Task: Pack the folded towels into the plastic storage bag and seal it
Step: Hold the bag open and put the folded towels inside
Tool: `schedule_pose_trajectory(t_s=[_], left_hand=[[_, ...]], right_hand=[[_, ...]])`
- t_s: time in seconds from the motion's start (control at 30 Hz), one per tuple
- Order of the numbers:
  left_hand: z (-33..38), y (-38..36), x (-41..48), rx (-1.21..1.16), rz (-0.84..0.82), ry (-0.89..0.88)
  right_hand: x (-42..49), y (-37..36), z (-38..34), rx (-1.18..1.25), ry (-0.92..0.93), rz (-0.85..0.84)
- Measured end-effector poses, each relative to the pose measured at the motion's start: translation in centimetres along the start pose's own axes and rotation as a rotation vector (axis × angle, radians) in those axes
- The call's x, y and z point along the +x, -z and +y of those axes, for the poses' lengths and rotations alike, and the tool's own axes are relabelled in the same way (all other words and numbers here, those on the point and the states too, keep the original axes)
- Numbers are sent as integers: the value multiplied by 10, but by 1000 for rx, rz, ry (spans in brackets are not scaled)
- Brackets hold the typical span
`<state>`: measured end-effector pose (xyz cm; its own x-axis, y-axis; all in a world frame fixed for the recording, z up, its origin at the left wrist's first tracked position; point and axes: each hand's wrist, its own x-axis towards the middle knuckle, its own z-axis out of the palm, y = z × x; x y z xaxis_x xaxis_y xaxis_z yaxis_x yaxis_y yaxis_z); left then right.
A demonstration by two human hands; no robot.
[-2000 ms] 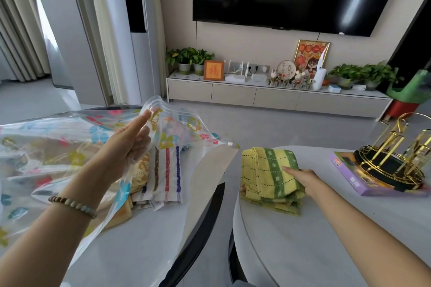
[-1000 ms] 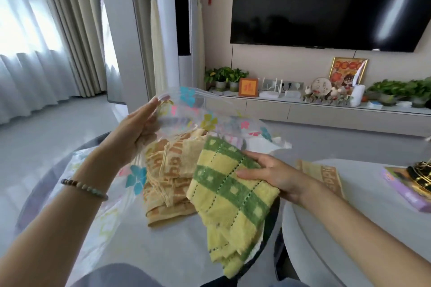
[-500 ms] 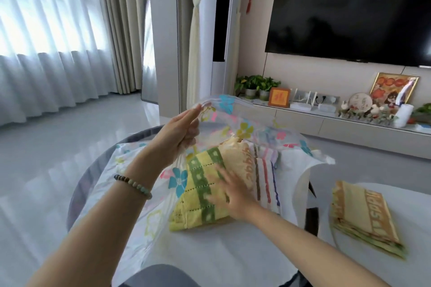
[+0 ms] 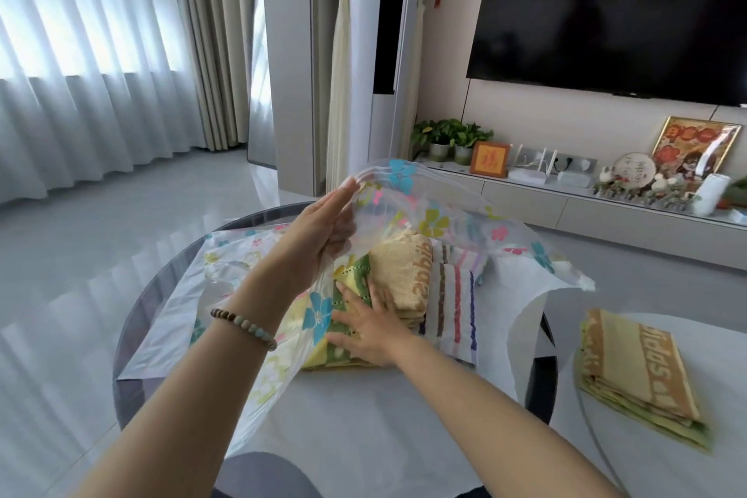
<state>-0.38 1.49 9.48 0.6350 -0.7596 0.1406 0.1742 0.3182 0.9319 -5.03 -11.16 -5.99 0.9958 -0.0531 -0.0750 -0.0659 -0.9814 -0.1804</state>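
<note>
Head view gives a round table [image 4: 364, 429] with a dark rim. On it lies the plastic storage bag [image 4: 440, 220], clear film with printed flowers, its mouth turned toward the person. In the mouth sit three folded towels side by side: a yellow-green towel [image 4: 347, 279] at the left, a tan towel [image 4: 400, 271] in the middle, a striped towel [image 4: 452, 307] at the right. One more folded towel [image 4: 638, 372] lies on the second table [image 4: 667, 477], well apart from the bag. The left hand [image 4: 323, 230] pinches the upper lip of the bag between thumb and fingers and holds it lifted. The right hand [image 4: 364, 329] is flat, with fingers spread. In my judgement the push may drag the neighbour towels and open their folds, or bunch the soft film beneath. If the lip slips from the pinch, the mouth falls on the wrist. Any cloth lying across the mouth would block the seal. The yellow-green towel is directly under the right palm, touching it, and just below the raised film
</note>
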Motion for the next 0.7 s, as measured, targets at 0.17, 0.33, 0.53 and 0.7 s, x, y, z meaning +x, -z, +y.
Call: schedule_pose_trajectory(t_s=[0.17, 0.33, 0.53, 0.7], left_hand=[[-10, -8, 2, -22, 5, 11], [-28, -33, 10, -15, -2, 34], [-61, -71, 27, -22, 11, 110], [-78, -95, 41, -27, 21, 147]], right_hand=[[-76, 21, 31, 244, 106, 143], [-190, 50, 92, 390, 37, 516], [-280, 54, 200, 563, -467, 948], [-314, 30, 285, 906, -986, 829]])
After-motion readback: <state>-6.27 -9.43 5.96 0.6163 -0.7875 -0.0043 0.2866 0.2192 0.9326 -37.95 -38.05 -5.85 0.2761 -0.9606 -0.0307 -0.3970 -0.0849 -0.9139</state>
